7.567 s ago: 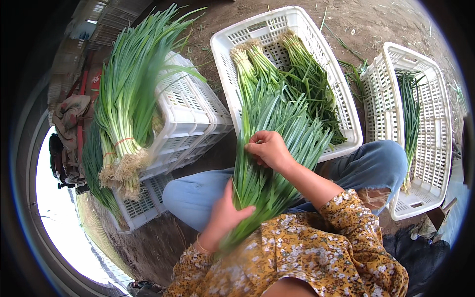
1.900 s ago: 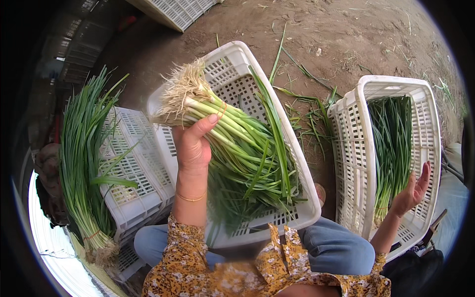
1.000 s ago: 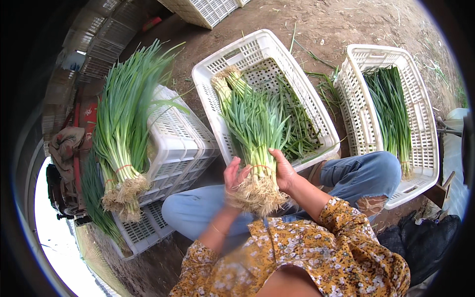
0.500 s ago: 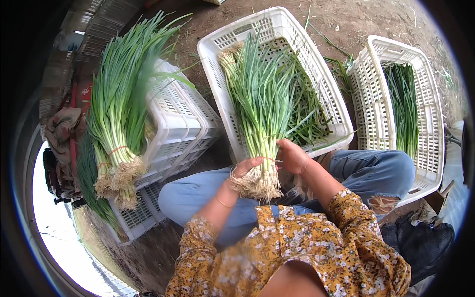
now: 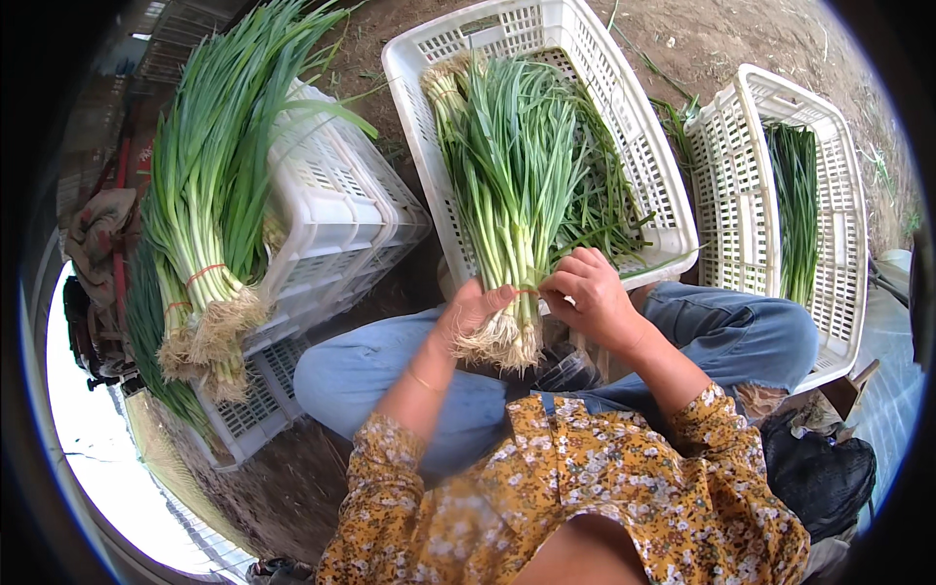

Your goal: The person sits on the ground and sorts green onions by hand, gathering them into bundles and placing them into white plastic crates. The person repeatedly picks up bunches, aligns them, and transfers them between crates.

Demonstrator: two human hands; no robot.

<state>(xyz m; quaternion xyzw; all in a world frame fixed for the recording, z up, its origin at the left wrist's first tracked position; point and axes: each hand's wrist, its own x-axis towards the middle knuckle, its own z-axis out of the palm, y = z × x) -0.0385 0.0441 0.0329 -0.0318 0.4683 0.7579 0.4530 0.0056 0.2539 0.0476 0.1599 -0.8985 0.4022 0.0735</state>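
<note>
A bunch of green garlic (image 5: 517,210), with white stems and bushy pale roots, lies over the near end of a white plastic crate (image 5: 414,73), roots toward me. My left hand (image 5: 473,314) is closed round the bunch's left side just above the roots, thumb across the stems. A thin red band (image 5: 526,292) circles the stems there. At the bunch's right side, my right hand (image 5: 590,295) is closed, with its fingertips pinched at the band. Its palm is hidden. Inside the crate, another tied bunch (image 5: 446,90) and loose green leaves (image 5: 609,210) lie beyond and beside the held one.
Banded bunches (image 5: 210,244) hang roots-down over stacked white crates (image 5: 341,210) on my left. On the right stands a tilted white crate (image 5: 731,185) holding dark green stalks (image 5: 795,210). My bent knees (image 5: 746,336) flank the work. A black bag (image 5: 819,473) lies by my right side.
My right hand has risen slightly and turned, its back now up and its fingers pinched at the band. The left hand keeps its hold; the whole view has shifted a little.
</note>
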